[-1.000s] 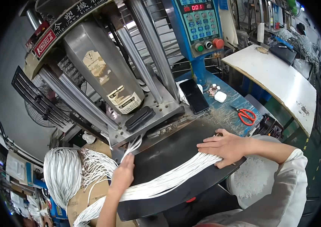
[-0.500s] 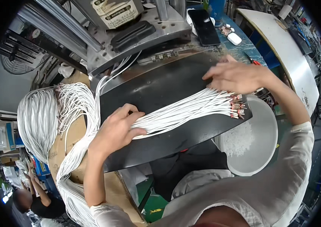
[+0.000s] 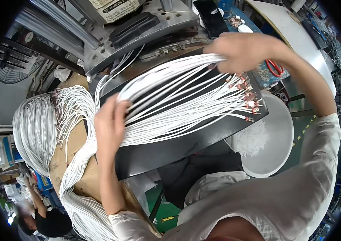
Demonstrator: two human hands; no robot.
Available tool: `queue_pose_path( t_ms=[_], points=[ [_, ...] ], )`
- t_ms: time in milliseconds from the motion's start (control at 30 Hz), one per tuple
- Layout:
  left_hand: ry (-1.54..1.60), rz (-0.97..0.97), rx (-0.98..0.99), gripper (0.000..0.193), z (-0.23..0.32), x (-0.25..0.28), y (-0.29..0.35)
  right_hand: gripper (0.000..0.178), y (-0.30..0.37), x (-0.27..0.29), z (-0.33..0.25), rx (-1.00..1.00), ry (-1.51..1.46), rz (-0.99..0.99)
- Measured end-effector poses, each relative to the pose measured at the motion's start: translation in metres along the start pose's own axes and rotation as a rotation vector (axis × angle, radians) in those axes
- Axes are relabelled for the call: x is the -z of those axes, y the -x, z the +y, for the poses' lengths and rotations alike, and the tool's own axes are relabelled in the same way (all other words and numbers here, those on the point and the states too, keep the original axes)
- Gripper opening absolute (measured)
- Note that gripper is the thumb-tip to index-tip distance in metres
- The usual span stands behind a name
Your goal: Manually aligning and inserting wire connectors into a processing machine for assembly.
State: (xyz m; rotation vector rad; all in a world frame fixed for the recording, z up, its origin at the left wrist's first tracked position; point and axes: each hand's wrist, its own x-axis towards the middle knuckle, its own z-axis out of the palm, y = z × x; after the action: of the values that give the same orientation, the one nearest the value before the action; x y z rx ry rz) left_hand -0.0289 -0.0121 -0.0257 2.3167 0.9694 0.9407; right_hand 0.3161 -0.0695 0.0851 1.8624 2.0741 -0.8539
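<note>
A long bundle of thin white cables (image 3: 182, 114) lies across a dark board (image 3: 154, 162), fanned out toward the right. Small reddish-copper connectors (image 3: 251, 103) tip many of the right ends. At the left part of the bundle, my left hand (image 3: 109, 124) is closed around the cables. My right hand (image 3: 240, 50), slightly blurred, grips the right end of a raised strand group (image 3: 170, 67), which arches above the board between both hands. Its tips are hidden in the right hand.
A metal press (image 3: 138, 34) stands behind the board. At right are a round grey basin (image 3: 281, 148) with white scraps, red-handled scissors (image 3: 275, 68) and a phone (image 3: 211, 20). More cable hanks (image 3: 33, 132) lie on cardboard (image 3: 76, 150) at left. Another person (image 3: 52, 220) sits far left.
My right hand has moved up and slightly left, lifting part of the cables off the board. My left hand has shifted left and closed round the bundle. The remaining ends are more spread out.
</note>
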Motion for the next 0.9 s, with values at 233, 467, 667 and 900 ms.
queue_pose_path(
  t_ms=[233,467,667,900],
  points=[
    [-0.193,-0.088,-0.257,0.017,0.005,-0.034,-0.007,0.067,-0.043,-0.024,0.0,0.37,-0.164,-0.056],
    [0.071,-0.007,0.01,0.016,-0.005,-0.031,-0.008,0.053,-0.057,-0.023,0.003,0.374,-0.084,-0.229],
    [0.752,0.196,0.242,0.025,-0.026,-0.029,-0.002,0.025,-0.07,-0.059,0.002,0.43,-0.718,-0.227],
    [0.698,-0.638,0.25,0.05,-0.002,-0.01,-0.043,0.02,-0.007,-0.032,0.06,0.337,-0.569,0.11]
  ],
)
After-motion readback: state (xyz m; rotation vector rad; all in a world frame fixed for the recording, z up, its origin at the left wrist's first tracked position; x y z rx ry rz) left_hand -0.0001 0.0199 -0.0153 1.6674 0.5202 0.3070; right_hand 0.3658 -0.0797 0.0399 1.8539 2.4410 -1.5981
